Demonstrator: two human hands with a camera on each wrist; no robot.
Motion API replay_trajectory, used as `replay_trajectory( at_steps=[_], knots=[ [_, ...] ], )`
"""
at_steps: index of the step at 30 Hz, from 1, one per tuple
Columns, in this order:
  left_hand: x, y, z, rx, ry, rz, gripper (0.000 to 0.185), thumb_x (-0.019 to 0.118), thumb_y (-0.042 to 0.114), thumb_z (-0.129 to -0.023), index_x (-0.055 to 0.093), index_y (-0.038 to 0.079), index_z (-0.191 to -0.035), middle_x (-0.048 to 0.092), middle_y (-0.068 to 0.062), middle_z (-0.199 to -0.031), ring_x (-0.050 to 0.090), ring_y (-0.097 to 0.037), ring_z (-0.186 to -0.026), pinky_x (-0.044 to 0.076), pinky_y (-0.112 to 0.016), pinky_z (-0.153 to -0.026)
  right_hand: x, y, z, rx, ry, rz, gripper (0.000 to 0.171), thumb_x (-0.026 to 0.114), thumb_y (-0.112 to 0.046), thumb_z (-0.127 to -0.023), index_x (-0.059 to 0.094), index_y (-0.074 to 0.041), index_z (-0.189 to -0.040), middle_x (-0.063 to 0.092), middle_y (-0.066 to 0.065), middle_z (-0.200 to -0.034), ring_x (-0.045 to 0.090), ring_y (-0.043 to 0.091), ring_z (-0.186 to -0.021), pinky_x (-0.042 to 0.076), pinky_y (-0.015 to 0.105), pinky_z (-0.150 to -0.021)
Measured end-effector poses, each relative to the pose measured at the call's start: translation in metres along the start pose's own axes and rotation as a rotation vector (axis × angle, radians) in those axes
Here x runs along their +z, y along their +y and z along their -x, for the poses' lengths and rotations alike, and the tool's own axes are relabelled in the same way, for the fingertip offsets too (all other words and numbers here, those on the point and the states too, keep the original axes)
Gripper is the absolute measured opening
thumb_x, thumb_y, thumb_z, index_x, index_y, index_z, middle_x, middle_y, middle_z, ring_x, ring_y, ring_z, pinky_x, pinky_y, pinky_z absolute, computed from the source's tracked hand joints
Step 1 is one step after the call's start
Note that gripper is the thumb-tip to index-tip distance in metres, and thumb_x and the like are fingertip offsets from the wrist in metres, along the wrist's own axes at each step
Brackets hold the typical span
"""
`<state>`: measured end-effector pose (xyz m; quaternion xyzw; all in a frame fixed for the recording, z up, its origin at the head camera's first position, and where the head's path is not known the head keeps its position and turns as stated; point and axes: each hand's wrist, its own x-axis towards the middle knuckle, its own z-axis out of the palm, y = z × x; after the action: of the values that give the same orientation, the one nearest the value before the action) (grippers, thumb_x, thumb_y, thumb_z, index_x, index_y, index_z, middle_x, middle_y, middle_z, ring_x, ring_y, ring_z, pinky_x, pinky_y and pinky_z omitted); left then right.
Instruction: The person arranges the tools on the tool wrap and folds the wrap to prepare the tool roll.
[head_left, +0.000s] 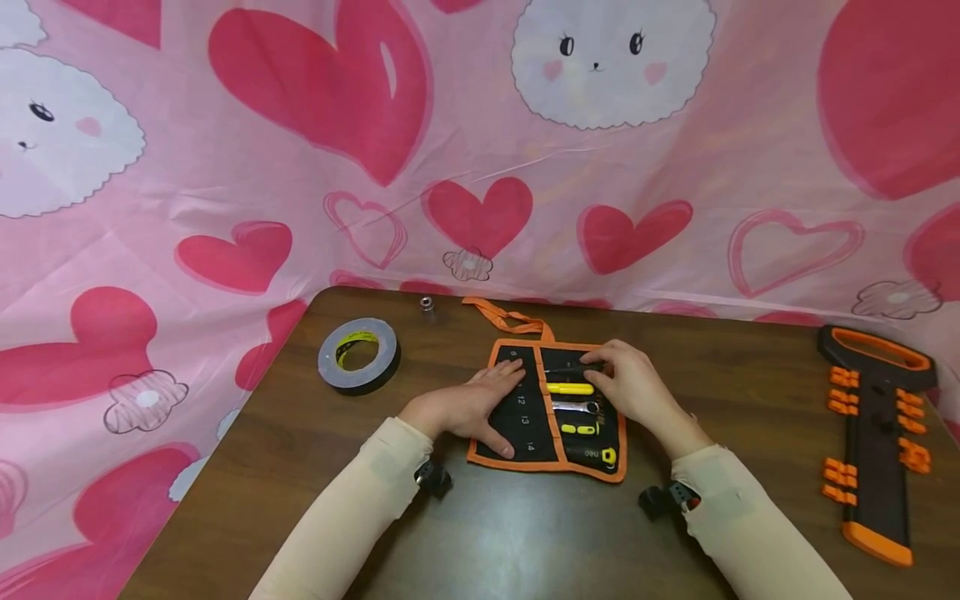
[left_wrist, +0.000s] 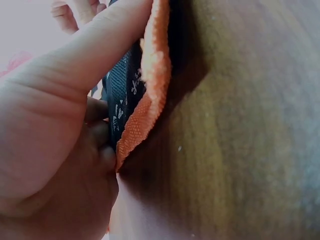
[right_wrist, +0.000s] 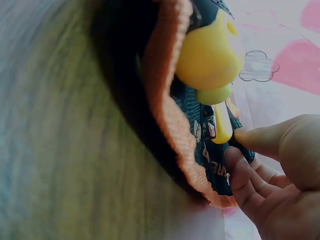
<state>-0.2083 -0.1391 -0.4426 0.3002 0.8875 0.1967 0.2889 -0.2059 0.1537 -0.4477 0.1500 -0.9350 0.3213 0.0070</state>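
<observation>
A black tool pouch (head_left: 536, 446) with orange edging lies unrolled on the table, its left flap printed with numbers. My left hand (head_left: 480, 404) rests on that flap, fingers spread and thumb near the lower edge. In the right pockets sit a yellow-handled tool (head_left: 572, 388), a metal wrench (head_left: 573, 407), a tool with yellow marks (head_left: 579, 429) and a black-and-yellow handle (head_left: 608, 457). At the topmost pocket my right hand (head_left: 636, 385) pinches a black tool handle (right_wrist: 245, 149) between thumb and fingers; its exact kind cannot be told.
A roll of tape (head_left: 382, 367) lies left of the pouch, with a small metal socket (head_left: 427, 304) behind it. The pouch's orange strap (head_left: 510, 317) trails toward the back edge. At the right lies a black rack (head_left: 873, 450) with orange clips. A pink heart-print cloth (head_left: 555, 225) hangs behind.
</observation>
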Motion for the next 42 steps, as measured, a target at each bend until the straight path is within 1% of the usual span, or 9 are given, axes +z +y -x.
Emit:
replay_trajectory(
  at_steps=[5, 13, 17, 21, 23, 26, 31, 33, 42],
  knots=[
    [0.001, 0.001, 0.001, 0.003, 0.001, 0.036, 0.129, 0.094, 0.046, -0.083, 0.009, 0.018, -0.176, 0.001, 0.002, -0.185, -0.001, -0.021, -0.172, 0.009, -0.049, -0.139, 0.001, 0.002, 0.002, 0.017, 0.000, -0.026, 0.024, 0.075, -0.007, -0.100, 0.078, -0.002, -0.123, 0.072, 0.017, -0.118, 0.067, 0.024, -0.088, 0.057, 0.041, -0.078],
    [0.008, -0.004, -0.002, 0.026, 0.011, 0.037, 0.131, 0.095, 0.047, -0.082, 0.008, 0.016, -0.176, 0.000, 0.001, -0.185, -0.002, -0.021, -0.172, 0.006, -0.048, -0.139, 0.003, 0.001, 0.000, 0.043, -0.022, -0.049, 0.023, 0.075, -0.013, -0.102, 0.080, -0.003, -0.121, 0.076, 0.015, -0.111, 0.064, 0.022, -0.086, 0.055, 0.037, -0.076],
    [0.010, -0.008, -0.004, 0.043, 0.012, 0.064, 0.133, 0.095, 0.051, -0.080, 0.009, 0.017, -0.176, 0.000, 0.002, -0.185, -0.002, -0.022, -0.172, 0.005, -0.051, -0.139, 0.004, 0.000, -0.002, 0.059, -0.056, -0.052, 0.024, 0.073, -0.016, -0.104, 0.080, -0.003, -0.124, 0.077, 0.019, -0.122, 0.067, 0.027, -0.095, 0.059, 0.048, -0.088],
    [0.012, -0.013, -0.008, 0.055, 0.015, 0.065, 0.134, 0.094, 0.055, -0.079, 0.008, 0.019, -0.176, -0.001, 0.004, -0.185, -0.003, -0.021, -0.172, 0.005, -0.051, -0.139, 0.005, -0.001, -0.006, 0.069, -0.086, -0.048, 0.026, 0.070, -0.018, -0.106, 0.079, -0.004, -0.126, 0.074, 0.021, -0.132, 0.068, 0.035, -0.111, 0.057, 0.058, -0.101],
    [0.014, -0.017, -0.011, 0.055, 0.019, 0.059, 0.134, 0.094, 0.056, -0.079, 0.008, 0.020, -0.176, -0.001, 0.005, -0.185, -0.003, -0.019, -0.172, 0.005, -0.049, -0.139, 0.005, -0.001, -0.007, 0.071, -0.095, -0.043, 0.026, 0.068, -0.019, -0.107, 0.079, -0.004, -0.126, 0.074, 0.021, -0.133, 0.068, 0.037, -0.115, 0.055, 0.060, -0.104],
    [0.015, -0.018, -0.013, 0.056, 0.016, 0.056, 0.135, 0.094, 0.058, -0.078, 0.008, 0.019, -0.176, -0.001, 0.005, -0.185, -0.003, -0.019, -0.171, 0.006, -0.048, -0.139, 0.006, 0.000, -0.007, 0.066, -0.095, -0.042, 0.025, 0.068, -0.018, -0.108, 0.079, -0.004, -0.125, 0.074, 0.020, -0.127, 0.067, 0.036, -0.111, 0.055, 0.059, -0.101],
    [0.013, -0.012, -0.009, 0.059, 0.011, 0.066, 0.135, 0.093, 0.057, -0.079, 0.008, 0.018, -0.176, -0.001, 0.004, -0.185, -0.004, -0.021, -0.172, 0.005, -0.050, -0.139, 0.008, 0.001, -0.007, 0.043, -0.065, -0.043, 0.021, 0.070, -0.015, -0.106, 0.081, -0.004, -0.121, 0.072, 0.013, -0.111, 0.063, 0.027, -0.096, 0.055, 0.049, -0.089],
    [0.010, -0.008, -0.006, 0.055, 0.006, 0.064, 0.133, 0.093, 0.054, -0.081, 0.008, 0.017, -0.176, -0.001, 0.003, -0.185, -0.004, -0.022, -0.172, 0.005, -0.051, -0.139, 0.008, 0.001, -0.008, 0.043, -0.061, -0.042, 0.021, 0.071, -0.015, -0.105, 0.081, -0.004, -0.120, 0.072, 0.012, -0.109, 0.062, 0.026, -0.094, 0.055, 0.048, -0.088],
    [0.002, -0.001, 0.001, 0.030, 0.023, 0.032, 0.129, 0.094, 0.047, -0.083, 0.009, 0.015, -0.175, 0.002, 0.000, -0.185, -0.002, -0.022, -0.172, 0.007, -0.048, -0.140, 0.010, -0.005, -0.017, 0.080, -0.076, -0.042, 0.025, 0.070, -0.021, -0.107, 0.080, -0.005, -0.122, 0.076, 0.016, -0.121, 0.066, 0.033, -0.108, 0.055, 0.057, -0.104]
  ],
)
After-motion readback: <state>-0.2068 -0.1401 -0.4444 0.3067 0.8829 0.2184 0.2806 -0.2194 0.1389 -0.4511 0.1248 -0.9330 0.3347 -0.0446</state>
